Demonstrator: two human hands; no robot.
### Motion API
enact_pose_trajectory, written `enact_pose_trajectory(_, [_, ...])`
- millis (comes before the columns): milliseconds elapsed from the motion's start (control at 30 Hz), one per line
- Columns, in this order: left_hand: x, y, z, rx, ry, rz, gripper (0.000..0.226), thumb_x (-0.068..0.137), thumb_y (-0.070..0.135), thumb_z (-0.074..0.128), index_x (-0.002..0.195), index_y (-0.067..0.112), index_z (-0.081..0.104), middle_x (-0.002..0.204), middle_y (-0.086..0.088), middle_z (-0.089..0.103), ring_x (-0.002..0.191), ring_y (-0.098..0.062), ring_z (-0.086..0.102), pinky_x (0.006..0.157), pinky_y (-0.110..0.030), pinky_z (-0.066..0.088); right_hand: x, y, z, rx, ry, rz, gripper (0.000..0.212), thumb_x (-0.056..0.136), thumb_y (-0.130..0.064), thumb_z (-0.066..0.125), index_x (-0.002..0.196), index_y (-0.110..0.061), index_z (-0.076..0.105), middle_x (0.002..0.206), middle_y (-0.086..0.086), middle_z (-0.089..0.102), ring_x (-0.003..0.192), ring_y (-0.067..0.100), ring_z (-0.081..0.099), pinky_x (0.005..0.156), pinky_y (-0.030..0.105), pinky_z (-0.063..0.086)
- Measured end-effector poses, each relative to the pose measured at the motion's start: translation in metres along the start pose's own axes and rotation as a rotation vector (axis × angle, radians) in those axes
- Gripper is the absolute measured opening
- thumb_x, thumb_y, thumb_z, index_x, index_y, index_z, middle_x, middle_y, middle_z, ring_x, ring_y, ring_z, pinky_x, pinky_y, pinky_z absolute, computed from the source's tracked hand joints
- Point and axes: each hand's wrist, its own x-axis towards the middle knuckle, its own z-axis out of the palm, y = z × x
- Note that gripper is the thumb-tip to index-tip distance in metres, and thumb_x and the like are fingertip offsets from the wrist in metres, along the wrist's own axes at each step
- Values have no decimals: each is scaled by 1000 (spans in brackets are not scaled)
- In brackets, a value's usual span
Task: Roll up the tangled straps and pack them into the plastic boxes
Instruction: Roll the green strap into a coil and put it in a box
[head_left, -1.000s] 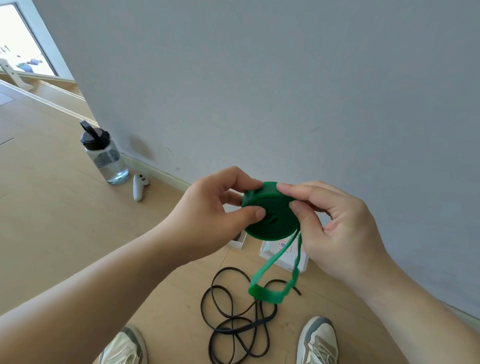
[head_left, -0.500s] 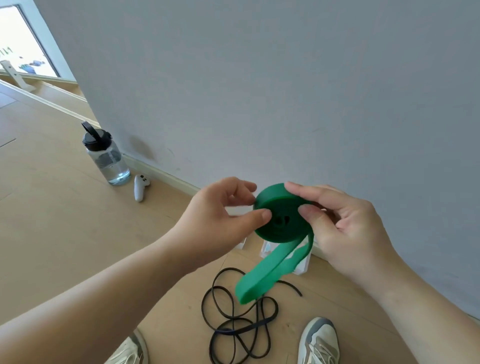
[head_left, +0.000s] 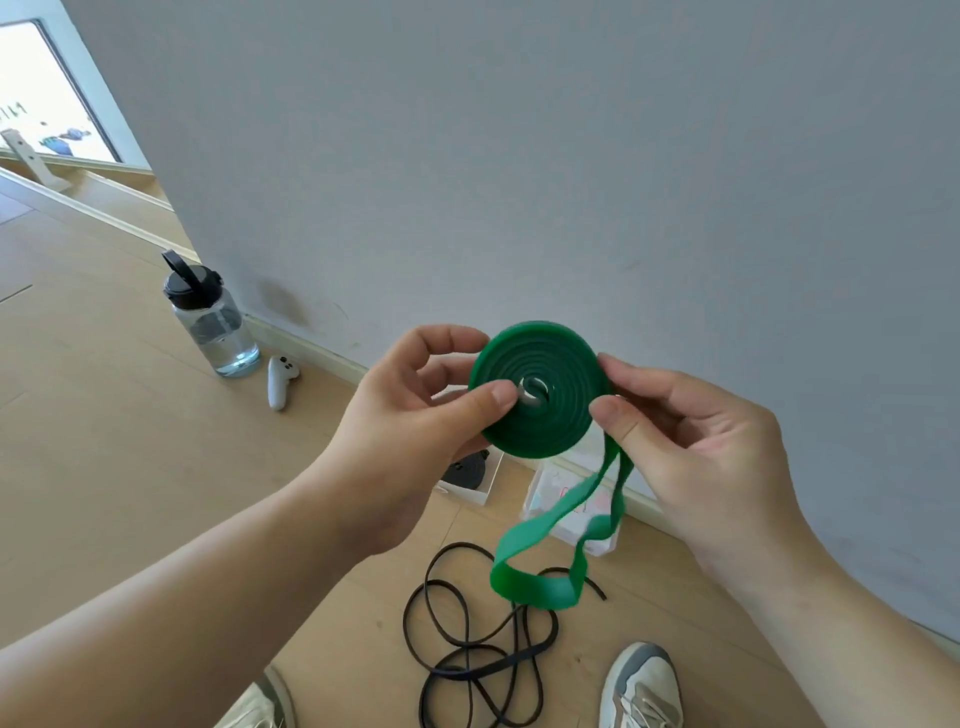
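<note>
A green strap (head_left: 540, 415) is wound into a flat coil held in the air, its flat face turned toward me. My left hand (head_left: 415, 415) pinches the coil's left side, thumb near the centre hole. My right hand (head_left: 691, 447) pinches the coil's right edge. A loose loop of the green strap hangs down from the coil below my right hand. A tangled black strap (head_left: 478, 649) lies on the floor. Two plastic boxes stand by the wall: one (head_left: 480, 480) holds a rolled black strap, the other (head_left: 563, 506) is clear, partly behind the green loop.
A water bottle (head_left: 213, 317) with a black lid and a white controller (head_left: 280, 382) sit by the baseboard at the left. My two shoes (head_left: 641, 691) are at the bottom edge. A grey wall rises close ahead over the wooden floor.
The coil has turned to face me and grown by about a turn. The hanging green loop has twisted and swung slightly right. Both hands kept their hold.
</note>
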Motion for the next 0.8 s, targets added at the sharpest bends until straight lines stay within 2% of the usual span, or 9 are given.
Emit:
enact_pose_trajectory(167, [-5, -14, 5, -6, -17, -2, 40, 82, 10, 80, 114, 12, 57, 110, -13, 74, 102, -41, 74, 99, -69, 51, -1, 3, 2, 73, -16, 35, 22, 78, -22, 79, 98, -29, 82, 99, -3, 81, 96, 17, 77, 90, 33, 60])
enact_pose_trajectory(267, [-6, -15, 5, 118, -26, -26, 34, 88, 7, 80, 111, 11, 55, 108, -13, 75, 99, -37, 76, 96, -66, 54, -1, 5, 0, -15, -21, 4, 26, 88, -5, 75, 95, -30, 79, 99, -8, 81, 97, 12, 77, 91, 32, 60])
enact_pose_trajectory(300, [-6, -13, 3, 236, -42, -18, 32, 88, 10, 81, 106, 11, 55, 108, -9, 76, 98, -30, 77, 95, -62, 56, -1, 4, -1, -81, -32, -11, 30, 91, -2, 73, 95, -31, 79, 98, -12, 80, 96, 9, 76, 90, 28, 60])
enact_pose_trajectory(367, [-4, -10, 2, 460, -54, 21, 30, 85, 19, 84, 98, 13, 59, 115, 4, 76, 99, -12, 76, 91, -46, 62, -1, 3, -2, -189, -57, -28, 33, 93, 0, 70, 95, -32, 79, 93, -16, 80, 89, 4, 76, 82, 18, 59])
enact_pose_trajectory(433, [-3, -7, 1, 514, -54, 72, 30, 83, 19, 86, 102, 21, 63, 117, 10, 73, 99, -5, 74, 85, -36, 64, -1, 1, -1, -234, -75, -54, 33, 93, 0, 69, 95, -32, 80, 92, -15, 79, 85, 5, 75, 77, 15, 59])
enact_pose_trajectory(567, [-2, -5, -1, 592, -145, 144, 29, 87, 12, 81, 108, 27, 68, 102, 9, 76, 99, -8, 73, 83, -35, 63, -3, -1, 2, -314, -117, -120, 37, 92, -1, 70, 96, -36, 78, 95, -18, 77, 88, 7, 74, 75, 15, 58])
enact_pose_trajectory(700, [-2, -7, -3, 549, -119, 165, 31, 92, 6, 74, 111, 31, 74, 101, 9, 78, 101, -7, 73, 88, -25, 59, -1, -1, -2, -172, -79, -32, 18, 86, -19, 79, 99, -32, 80, 93, -11, 80, 88, 11, 77, 80, 30, 64])
enact_pose_trajectory(733, [-2, -7, -2, 521, -115, 153, 33, 94, 5, 72, 114, 32, 74, 102, 8, 78, 101, -9, 73, 88, -28, 60, 0, 0, -3, -160, -91, -7, 19, 83, -26, 80, 101, -32, 80, 95, -10, 80, 91, 13, 77, 83, 35, 63])
enact_pose_trajectory(800, [-1, -8, -2, 426, -96, 121, 34, 97, 4, 68, 117, 31, 73, 105, 2, 78, 103, -19, 74, 88, -43, 63, 2, 2, -5, -171, -152, 38, 29, 84, -26, 80, 110, -39, 78, 103, -12, 79, 99, 14, 76, 91, 40, 61])
